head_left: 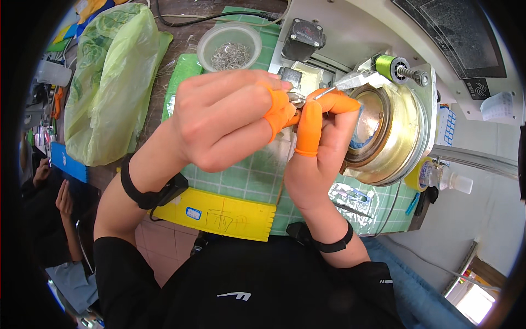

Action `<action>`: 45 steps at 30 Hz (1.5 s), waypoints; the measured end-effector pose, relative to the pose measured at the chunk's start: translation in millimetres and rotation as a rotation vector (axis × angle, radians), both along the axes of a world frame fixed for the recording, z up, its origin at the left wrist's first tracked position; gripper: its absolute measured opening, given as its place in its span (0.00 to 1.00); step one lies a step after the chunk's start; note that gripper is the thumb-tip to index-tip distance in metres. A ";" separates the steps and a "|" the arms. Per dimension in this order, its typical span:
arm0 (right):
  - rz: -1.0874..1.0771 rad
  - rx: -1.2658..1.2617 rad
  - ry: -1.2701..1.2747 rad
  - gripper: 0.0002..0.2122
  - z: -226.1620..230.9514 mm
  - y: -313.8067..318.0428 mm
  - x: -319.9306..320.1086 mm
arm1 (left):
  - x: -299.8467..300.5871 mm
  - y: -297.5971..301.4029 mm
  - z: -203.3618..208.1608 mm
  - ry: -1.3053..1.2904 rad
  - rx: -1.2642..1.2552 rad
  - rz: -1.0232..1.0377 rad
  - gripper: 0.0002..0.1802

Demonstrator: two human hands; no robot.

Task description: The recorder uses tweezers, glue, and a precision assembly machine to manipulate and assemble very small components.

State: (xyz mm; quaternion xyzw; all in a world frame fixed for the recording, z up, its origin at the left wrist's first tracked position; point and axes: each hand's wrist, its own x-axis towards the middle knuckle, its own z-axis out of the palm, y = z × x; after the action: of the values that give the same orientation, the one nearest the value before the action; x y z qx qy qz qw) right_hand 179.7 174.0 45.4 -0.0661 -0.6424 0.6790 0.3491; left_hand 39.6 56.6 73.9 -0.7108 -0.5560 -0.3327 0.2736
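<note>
My left hand (230, 118), with orange finger cots on some fingers, is closed in a pinch at a small shiny metal piece (296, 98) by the machine. Its fingertips almost meet those of my right hand (323, 148), which also wears orange cots and has its thumb and forefinger bent together. What the right fingers grip is hidden. A thin metal tip on a tapered silver part (353, 81) reaches down to the right fingertips; I cannot tell whether it is held or belongs to the machine. Close to the right hand is a large brass-coloured wheel (402, 140).
A plastic bowl (205, 41) of small metal bits stands beyond my left hand. A green spool (388, 67) sits on the machine. Nearer me lie a yellow board (181, 211) and a clear packet (350, 200). A green plastic bag (112, 82) is at left; another person's hands (63, 197) show farther left.
</note>
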 end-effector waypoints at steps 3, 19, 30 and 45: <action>-0.024 0.030 0.002 0.05 0.2 1.0 -1.1 | 2.5 2.1 3.3 -0.001 -0.001 -0.007 0.16; 0.089 -0.488 -0.045 0.07 12.3 -8.4 10.6 | 4.1 2.6 -4.2 -0.008 0.070 0.023 0.17; 0.042 -0.588 -0.096 0.07 20.2 -13.5 14.0 | 36.0 -35.0 30.6 -0.408 -0.068 0.396 0.19; 0.121 -0.633 -0.102 0.07 23.1 -19.2 26.2 | 37.4 -36.5 11.5 -0.682 -0.580 0.316 0.05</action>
State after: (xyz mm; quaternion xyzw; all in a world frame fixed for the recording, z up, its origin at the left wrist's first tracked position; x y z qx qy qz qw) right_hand 206.0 154.8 68.5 -0.1671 -0.4187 0.8604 0.2378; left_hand 77.0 20.1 85.4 -0.5148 -0.7854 -0.3325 -0.0870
